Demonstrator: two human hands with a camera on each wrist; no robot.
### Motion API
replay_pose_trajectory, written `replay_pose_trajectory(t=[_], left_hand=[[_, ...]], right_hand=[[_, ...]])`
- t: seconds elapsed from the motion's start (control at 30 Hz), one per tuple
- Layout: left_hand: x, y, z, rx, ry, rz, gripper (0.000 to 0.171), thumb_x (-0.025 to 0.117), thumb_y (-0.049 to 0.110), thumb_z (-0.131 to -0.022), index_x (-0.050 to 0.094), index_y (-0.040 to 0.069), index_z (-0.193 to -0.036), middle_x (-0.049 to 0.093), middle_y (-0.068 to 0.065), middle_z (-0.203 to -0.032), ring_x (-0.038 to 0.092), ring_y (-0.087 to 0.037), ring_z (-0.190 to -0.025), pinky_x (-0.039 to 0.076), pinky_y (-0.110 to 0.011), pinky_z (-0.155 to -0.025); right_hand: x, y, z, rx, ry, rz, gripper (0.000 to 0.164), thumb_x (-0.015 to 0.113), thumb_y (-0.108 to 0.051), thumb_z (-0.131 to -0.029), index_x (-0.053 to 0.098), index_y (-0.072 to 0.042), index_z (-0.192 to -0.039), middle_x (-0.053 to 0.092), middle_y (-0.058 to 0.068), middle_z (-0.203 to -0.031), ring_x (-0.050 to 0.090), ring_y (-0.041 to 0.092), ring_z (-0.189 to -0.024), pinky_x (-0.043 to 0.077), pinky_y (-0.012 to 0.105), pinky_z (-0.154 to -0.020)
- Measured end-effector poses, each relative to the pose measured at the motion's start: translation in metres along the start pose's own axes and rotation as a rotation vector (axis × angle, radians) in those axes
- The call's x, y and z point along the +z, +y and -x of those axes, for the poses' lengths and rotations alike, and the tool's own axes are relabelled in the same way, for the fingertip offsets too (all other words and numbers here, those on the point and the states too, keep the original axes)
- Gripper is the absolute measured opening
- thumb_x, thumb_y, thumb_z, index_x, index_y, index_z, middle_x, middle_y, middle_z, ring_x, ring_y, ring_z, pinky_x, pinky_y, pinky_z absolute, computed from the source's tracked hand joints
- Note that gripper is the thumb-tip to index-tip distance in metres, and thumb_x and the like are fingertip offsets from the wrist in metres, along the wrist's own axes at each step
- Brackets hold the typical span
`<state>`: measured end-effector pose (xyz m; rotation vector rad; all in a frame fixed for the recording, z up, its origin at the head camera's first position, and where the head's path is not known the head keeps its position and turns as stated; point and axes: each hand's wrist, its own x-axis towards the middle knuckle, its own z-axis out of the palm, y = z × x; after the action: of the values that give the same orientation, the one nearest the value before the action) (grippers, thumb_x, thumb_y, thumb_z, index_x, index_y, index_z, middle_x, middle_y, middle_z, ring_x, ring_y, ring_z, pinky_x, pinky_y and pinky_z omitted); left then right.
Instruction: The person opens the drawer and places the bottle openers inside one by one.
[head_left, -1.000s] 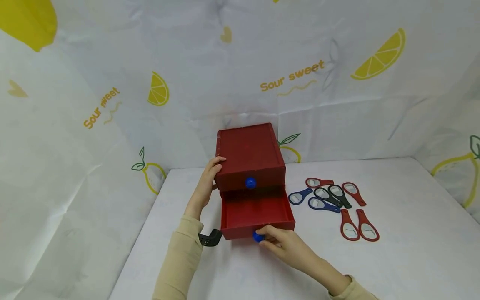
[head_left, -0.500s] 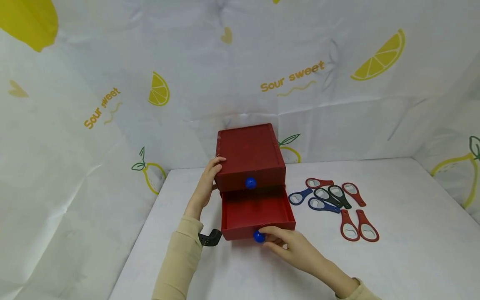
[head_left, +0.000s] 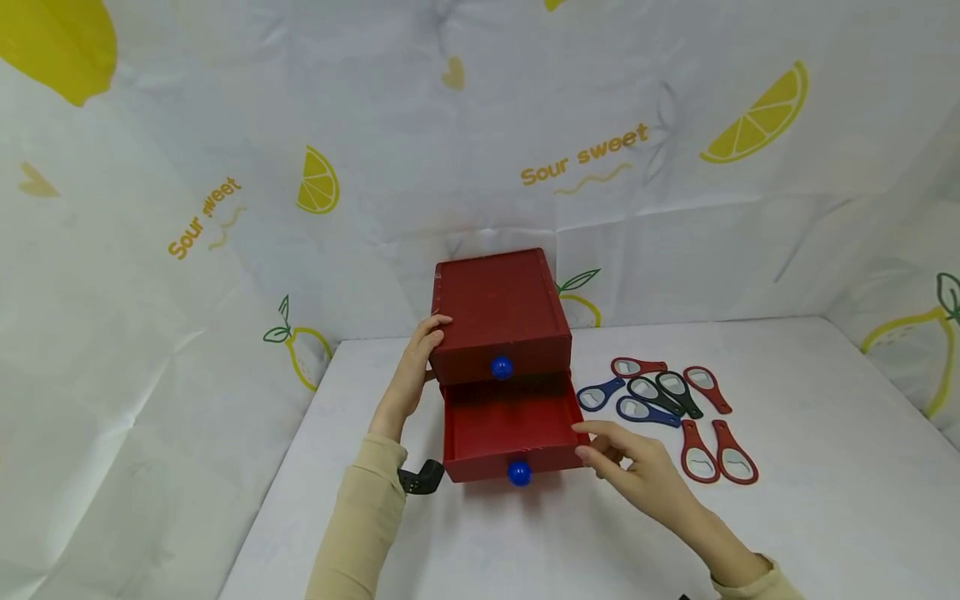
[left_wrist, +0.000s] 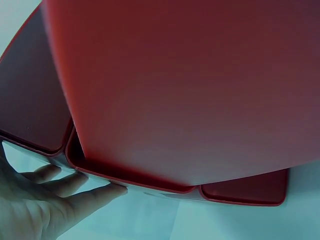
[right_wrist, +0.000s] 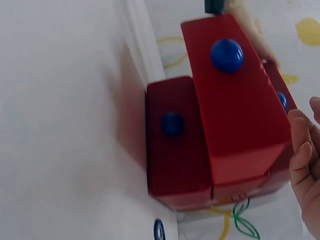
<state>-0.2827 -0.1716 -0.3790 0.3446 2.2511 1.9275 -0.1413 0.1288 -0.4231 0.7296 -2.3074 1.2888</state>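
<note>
A dark red cabinet (head_left: 498,296) with blue knobs stands against the back cloth. Its middle drawer (head_left: 517,421) is pulled out, and I see nothing inside it. My left hand (head_left: 407,371) rests against the cabinet's left side, with fingertips at the top edge; in the left wrist view its extended fingers (left_wrist: 95,197) touch the side wall. My right hand (head_left: 637,471) is by the drawer's right front corner, fingers loosely bent and holding nothing. The drawer's blue knob (head_left: 519,473) is free of it. The lowest drawer (right_wrist: 175,155) shows in the right wrist view, pushed in.
Several bottle openers lie right of the cabinet: red ones (head_left: 701,463), blue ones (head_left: 647,411) and dark ones (head_left: 681,394). They rest on a white tablecloth (head_left: 810,533). The lemon-printed back cloth (head_left: 420,200) rises close behind the cabinet. A black wrist device (head_left: 422,477) sits near the left sleeve.
My right hand let go of the drawer's blue knob and moved right and slightly up to the drawer's right corner. The drawer stays pulled out; my left hand has not moved.
</note>
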Motion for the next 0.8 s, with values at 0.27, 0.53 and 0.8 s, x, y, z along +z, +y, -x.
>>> replay_pose_trajectory(t=[0.27, 0.53, 0.8], left_hand=[[0.001, -0.006, -0.002, 0.017, 0.031, 0.002, 0.037, 0.036, 0.043, -0.095, 0.042, 0.03, -0.129, 0.03, 0.0, -0.144, 0.041, -0.029, -0.123, 0.04, -0.046, -0.09], [0.0, -0.006, -0.002, 0.012, 0.02, 0.003, 0.035, 0.035, 0.042, -0.096, 0.04, 0.031, -0.129, 0.029, 0.001, -0.145, 0.04, -0.028, -0.124, 0.039, -0.047, -0.091], [0.006, 0.021, 0.013, 0.008, -0.007, -0.008, 0.038, 0.031, 0.033, -0.098, 0.035, 0.02, -0.134, 0.024, -0.007, -0.149, 0.041, -0.03, -0.121, 0.04, -0.043, -0.089]], right_hand=[[-0.03, 0.028, 0.002, 0.078, 0.115, 0.144, 0.039, 0.071, 0.002, -0.076, 0.061, -0.008, -0.113, 0.064, -0.003, -0.072, 0.051, -0.003, -0.057, 0.041, 0.012, -0.052], [-0.058, 0.059, 0.013, 0.312, 0.069, 0.294, 0.04, 0.068, -0.015, -0.084, 0.056, -0.002, -0.119, 0.066, 0.004, -0.08, 0.047, -0.006, -0.06, 0.04, 0.019, -0.05], [-0.076, 0.081, 0.029, 0.516, -0.048, 0.36, 0.052, 0.064, -0.025, -0.087, 0.05, 0.008, -0.124, 0.064, 0.013, -0.091, 0.045, -0.006, -0.067, 0.041, 0.021, -0.049]])
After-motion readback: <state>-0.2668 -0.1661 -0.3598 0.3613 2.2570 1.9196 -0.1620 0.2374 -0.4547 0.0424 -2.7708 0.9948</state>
